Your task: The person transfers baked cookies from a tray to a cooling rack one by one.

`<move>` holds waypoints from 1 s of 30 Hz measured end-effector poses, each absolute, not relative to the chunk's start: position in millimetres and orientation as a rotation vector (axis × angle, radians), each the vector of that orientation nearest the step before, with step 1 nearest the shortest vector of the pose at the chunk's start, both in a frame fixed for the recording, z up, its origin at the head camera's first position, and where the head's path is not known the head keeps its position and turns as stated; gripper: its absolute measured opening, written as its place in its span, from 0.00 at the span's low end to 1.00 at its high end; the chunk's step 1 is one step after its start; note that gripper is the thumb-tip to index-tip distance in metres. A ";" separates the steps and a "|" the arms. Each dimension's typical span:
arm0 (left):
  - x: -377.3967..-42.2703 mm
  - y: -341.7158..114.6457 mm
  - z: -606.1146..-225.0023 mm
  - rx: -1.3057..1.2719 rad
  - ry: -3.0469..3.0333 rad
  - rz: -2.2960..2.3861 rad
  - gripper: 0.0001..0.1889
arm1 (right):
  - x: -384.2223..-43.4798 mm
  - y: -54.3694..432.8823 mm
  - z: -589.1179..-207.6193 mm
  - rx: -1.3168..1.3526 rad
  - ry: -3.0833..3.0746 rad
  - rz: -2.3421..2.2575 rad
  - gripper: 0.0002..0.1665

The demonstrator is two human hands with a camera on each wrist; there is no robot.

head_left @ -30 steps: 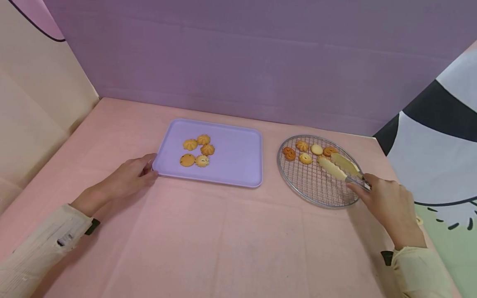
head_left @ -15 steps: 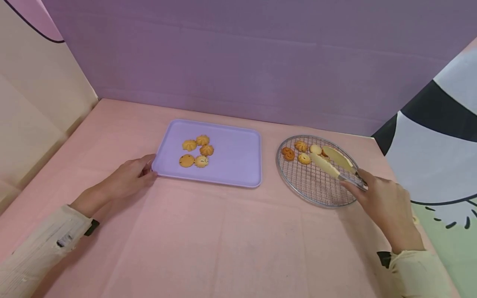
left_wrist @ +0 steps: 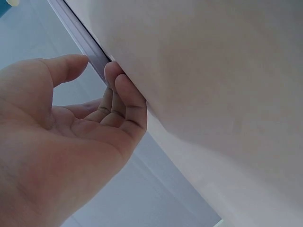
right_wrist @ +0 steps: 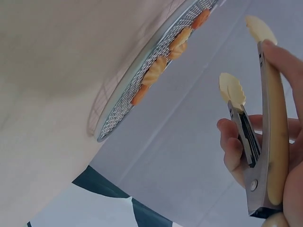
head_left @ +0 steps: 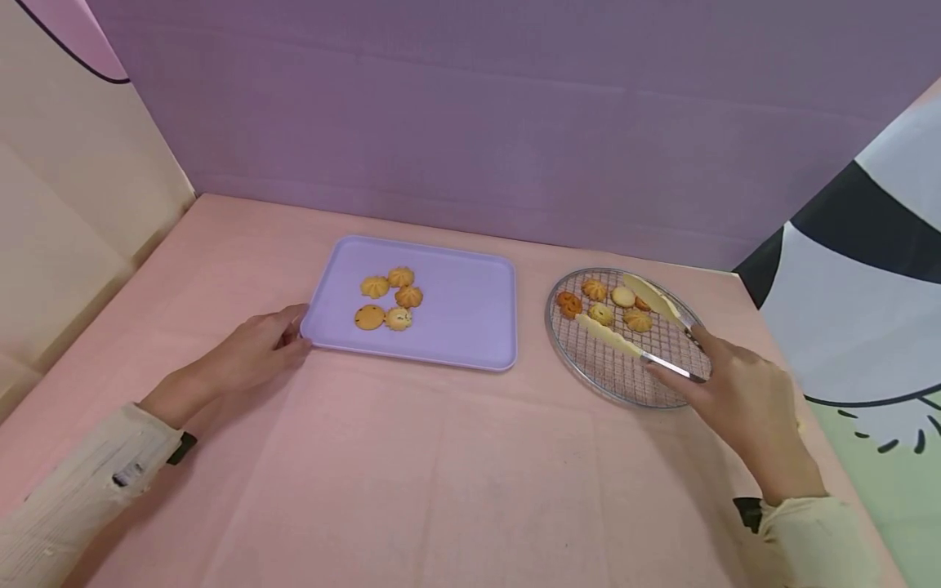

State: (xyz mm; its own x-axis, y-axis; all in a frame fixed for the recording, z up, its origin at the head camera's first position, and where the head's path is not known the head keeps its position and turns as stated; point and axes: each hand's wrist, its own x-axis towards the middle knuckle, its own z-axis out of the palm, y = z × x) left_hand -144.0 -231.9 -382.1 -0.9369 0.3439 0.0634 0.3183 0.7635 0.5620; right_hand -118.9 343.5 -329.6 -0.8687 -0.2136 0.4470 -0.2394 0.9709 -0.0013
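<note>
My left hand pinches the front left corner of a lilac rectangular tray, thumb and fingertips meeting its rim in the left wrist view. A small cluster of cookies lies left of the tray's middle. Well to the right, my right hand grips a pair of tongs with cream tips and metal arms. The tips are spread above a round wire rack, one on each side of a flower-shaped cookie. Nothing is between the tips in the right wrist view.
More cookies sit on the rack's far half: a brown pretzel-shaped one, a ridged one, a pale round one and others. Pink cloth covers the table. A purple wall stands directly behind tray and rack.
The right hand has moved slightly left, and the tongs have spread wider, uncovering the flower-shaped cookie on the rack. The left hand and tray stay in place.
</note>
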 end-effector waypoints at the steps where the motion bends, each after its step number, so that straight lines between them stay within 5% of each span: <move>1: -144.1 -232.0 -382.1 0.548 2.911 0.912 0.19 | -119.0 341.9 -329.4 0.317 -2.679 0.084 0.50; 15: -143.4 -233.0 -381.3 0.578 2.916 0.927 0.13 | -121.0 327.0 -336.5 0.372 -2.658 0.094 0.51; 30: -144.4 -233.3 -382.3 0.574 2.906 0.927 0.18 | -122.7 297.6 -337.1 0.594 -2.545 0.170 0.48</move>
State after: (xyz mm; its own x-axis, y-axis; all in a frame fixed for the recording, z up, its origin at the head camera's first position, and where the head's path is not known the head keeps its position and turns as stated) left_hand -144.4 -233.3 -382.3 -0.9309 0.3574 0.0754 0.3351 0.7533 0.5660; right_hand -122.7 297.6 -337.1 -0.7707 -0.3786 0.5125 -0.4435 0.8962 -0.0050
